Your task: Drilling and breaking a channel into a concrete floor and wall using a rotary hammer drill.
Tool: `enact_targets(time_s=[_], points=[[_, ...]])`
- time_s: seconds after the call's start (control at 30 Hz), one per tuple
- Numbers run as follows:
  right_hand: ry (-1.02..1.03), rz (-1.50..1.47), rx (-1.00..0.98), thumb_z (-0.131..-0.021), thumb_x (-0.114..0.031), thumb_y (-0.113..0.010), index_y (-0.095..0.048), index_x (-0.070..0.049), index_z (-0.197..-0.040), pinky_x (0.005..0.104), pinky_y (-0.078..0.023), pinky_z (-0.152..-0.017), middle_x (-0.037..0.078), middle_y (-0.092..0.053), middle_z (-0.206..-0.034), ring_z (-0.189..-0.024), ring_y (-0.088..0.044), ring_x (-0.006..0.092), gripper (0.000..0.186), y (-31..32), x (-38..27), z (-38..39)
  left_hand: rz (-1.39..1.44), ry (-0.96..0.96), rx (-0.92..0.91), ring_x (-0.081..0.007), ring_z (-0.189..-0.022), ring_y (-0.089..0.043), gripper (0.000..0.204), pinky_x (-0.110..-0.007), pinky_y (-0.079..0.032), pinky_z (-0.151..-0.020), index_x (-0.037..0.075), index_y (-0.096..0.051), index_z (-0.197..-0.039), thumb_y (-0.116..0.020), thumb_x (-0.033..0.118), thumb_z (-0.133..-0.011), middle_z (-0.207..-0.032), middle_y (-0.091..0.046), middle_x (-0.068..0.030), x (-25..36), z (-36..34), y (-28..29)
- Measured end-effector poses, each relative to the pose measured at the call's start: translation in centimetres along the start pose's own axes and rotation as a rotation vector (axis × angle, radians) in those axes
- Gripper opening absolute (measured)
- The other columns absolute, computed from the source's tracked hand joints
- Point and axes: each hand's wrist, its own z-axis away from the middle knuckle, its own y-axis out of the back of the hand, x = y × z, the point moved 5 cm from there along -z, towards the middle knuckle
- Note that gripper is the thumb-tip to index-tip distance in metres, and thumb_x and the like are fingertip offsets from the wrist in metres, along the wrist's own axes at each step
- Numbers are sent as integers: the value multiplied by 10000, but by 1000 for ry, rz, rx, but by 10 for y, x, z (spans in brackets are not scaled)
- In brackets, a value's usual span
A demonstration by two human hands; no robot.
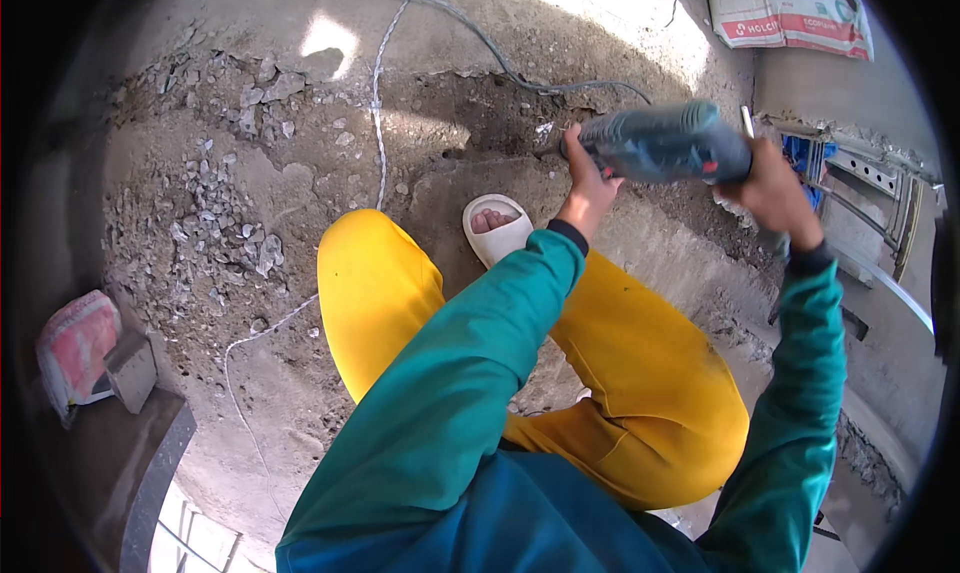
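A teal-and-black rotary hammer drill (655,141) lies across the upper right of the view, held between both hands and slightly blurred. My left hand (588,181) is closed round its front end, near the broken ground. At the rear, my right hand (772,195) wraps round the handle, also blurred. The tool's front points left, toward a dug-out strip of rubble (490,123); its bit cannot be made out. A grey power cable (500,63) runs over the ground behind the drill. Beneath the drill and beside my left forearm is my foot in a cream slipper (497,229).
Loose stones and broken concrete (225,213) cover the ground at left. A white twisted cord (377,103) crosses it. Red-and-white sacks lie at the far right (790,11) and left (80,348). Metal frames (870,178) stand at right. A dark ledge (150,453) borders the lower left.
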Motion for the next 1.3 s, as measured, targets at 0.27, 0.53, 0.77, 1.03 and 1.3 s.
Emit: enact_targets(time_s=[0.27,0.53,0.77,1.03,1.3], points=[[-472,-349,247,-704,-55,-634,-581,30,-1172,375,-516,-753,254,-663,-860,-833,-683,380,478,-109,2,149,-145,52,-44,-215,-839,-637,483,-352,-510,-753,115,-584,-1035,-601,517,-768,-939,-643,-54,-30,-1,80],[-283,-241,155,-695,-79,-662,-559,48,-1226,357,-511,-803,237,-685,-925,-888,-693,277,556,-41,-21,145,148,9,-181,-210,-864,-645,489,-358,-521,-828,100,-574,-1057,-629,497,-777,-935,-644,-54,-33,45,39],[-81,-104,391,-706,-95,-760,-494,70,-1260,341,-438,-882,183,-558,-1102,-997,-557,243,636,61,10,80,-55,-207,-230,-166,-1013,-593,469,-366,-438,-926,123,-590,-1108,-518,529,-884,-1033,-654,-39,58,86,-71],[454,151,3,-739,-81,-710,-511,52,-1254,323,-499,-707,132,-627,-896,-779,-615,197,568,19,-167,-125,139,-340,-271,-308,-1209,-461,621,-536,-355,-1001,116,-526,-1232,-395,592,-855,-1304,-495,-127,206,26,-57],[337,262,-393,-711,-43,-776,-645,21,-899,272,-463,-491,40,-622,-629,-526,-575,117,238,49,-229,-223,499,-487,-273,-318,-1247,-431,760,-544,-281,-1090,122,-443,-1358,-386,668,-833,-1382,-431,-110,233,0,-80]])
